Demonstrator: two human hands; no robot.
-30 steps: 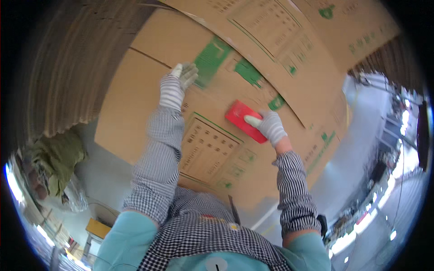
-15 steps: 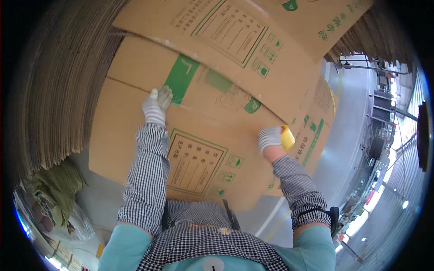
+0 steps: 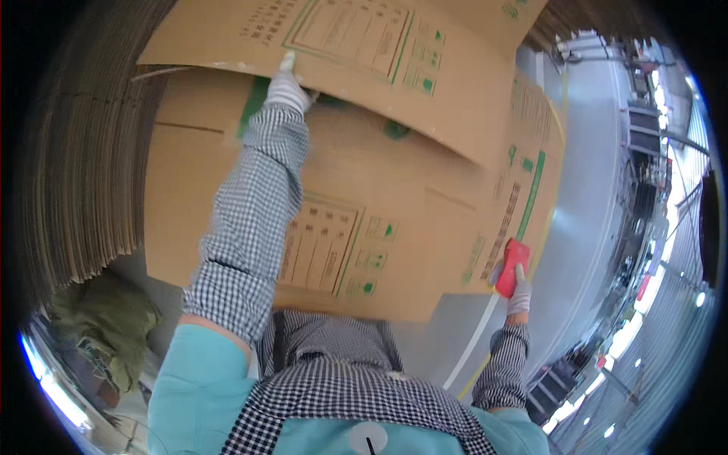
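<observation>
My left hand [image 3: 290, 89], in a striped white glove, grips the near edge of the upper printed cardboard sheet [image 3: 455, 106]. Its thumb lies on top and its other fingers are mostly hidden beneath. That edge stands a little raised over the lower flattened carton [image 3: 387, 182], shading the green print there. Off the lower carton's right corner, my gloved right hand [image 3: 522, 292] holds a red, waisted, palm-sized thing [image 3: 516, 258]. I cannot make out its exact kind.
A tall stack of cardboard sheets [image 3: 83, 152] rises on the left; more sheets [image 3: 591, 26] stand at the far right. A green sack [image 3: 114, 326] sits on the floor at lower left. Grey floor with painted lines [image 3: 474, 337] and racks [image 3: 644, 129] lie to the right.
My left hand went from lying on the lower carton to gripping the upper sheet's edge, which lifted and shifted left. My right hand moved off rightward and nearer, its thing now showing red, not yellow.
</observation>
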